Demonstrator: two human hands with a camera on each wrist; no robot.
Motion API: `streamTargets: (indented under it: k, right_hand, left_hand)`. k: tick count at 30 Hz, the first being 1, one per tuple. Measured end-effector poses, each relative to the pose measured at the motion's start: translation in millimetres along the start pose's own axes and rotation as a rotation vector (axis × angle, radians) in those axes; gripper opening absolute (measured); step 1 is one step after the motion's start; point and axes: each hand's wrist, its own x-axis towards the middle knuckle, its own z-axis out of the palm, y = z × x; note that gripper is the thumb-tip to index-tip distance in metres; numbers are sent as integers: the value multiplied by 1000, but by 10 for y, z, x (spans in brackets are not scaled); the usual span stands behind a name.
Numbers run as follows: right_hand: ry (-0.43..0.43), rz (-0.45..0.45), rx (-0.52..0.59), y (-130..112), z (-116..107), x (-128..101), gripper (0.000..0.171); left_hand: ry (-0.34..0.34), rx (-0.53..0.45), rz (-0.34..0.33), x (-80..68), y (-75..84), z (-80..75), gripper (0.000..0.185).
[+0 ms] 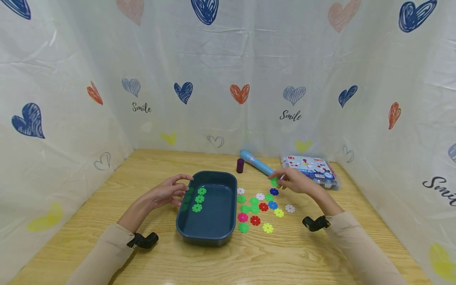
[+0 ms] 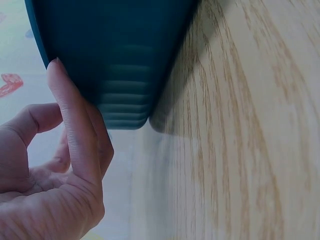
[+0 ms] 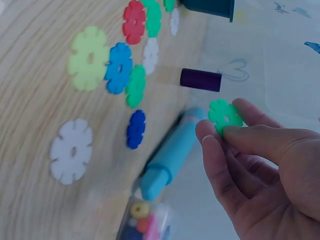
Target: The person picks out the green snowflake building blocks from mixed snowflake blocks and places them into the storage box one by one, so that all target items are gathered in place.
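Note:
A dark blue tray (image 1: 213, 237) stands on the wooden table with three green snowflake discs (image 1: 199, 198) inside at its left. My left hand (image 1: 170, 191) rests against the tray's left rim, fingers (image 2: 75, 135) touching its outer wall (image 2: 120, 65). My right hand (image 1: 293, 180) pinches one green disc (image 1: 274, 182) (image 3: 224, 116) between thumb and fingers, lifted above the table. Several loose discs in green, red, blue, white, yellow and pink (image 1: 259, 209) lie on the table right of the tray.
A light blue tube (image 1: 255, 162) (image 3: 170, 156) and a small purple cylinder (image 1: 240, 165) (image 3: 200, 79) lie behind the discs. A clear plastic case of pieces (image 1: 311, 169) sits at the back right. Heart-print curtains close in three sides.

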Motion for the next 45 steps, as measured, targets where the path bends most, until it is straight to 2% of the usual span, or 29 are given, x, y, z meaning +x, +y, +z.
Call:
streamTargets:
  k: [8, 19, 25, 32, 45]
  right_hand:
    - [-11, 36, 4, -226, -16, 198, 27]
    - [-48, -5, -5, -509, 70, 498, 26]
    - [-80, -74, -24, -669, 128, 656, 24]
    - [-130, -109, -20, -828, 247, 893, 26]
    - [-217, -73, 7, -996, 439, 1284, 29]
  left_hand:
    - [9, 15, -8, 16, 3, -9, 50]
    - [7, 17, -9, 21, 12, 27, 49]
    - [14, 29, -7, 30, 12, 32, 50]
    - [22, 16, -13, -1, -2, 15, 48]
    - [7, 36, -8, 11, -2, -12, 48]
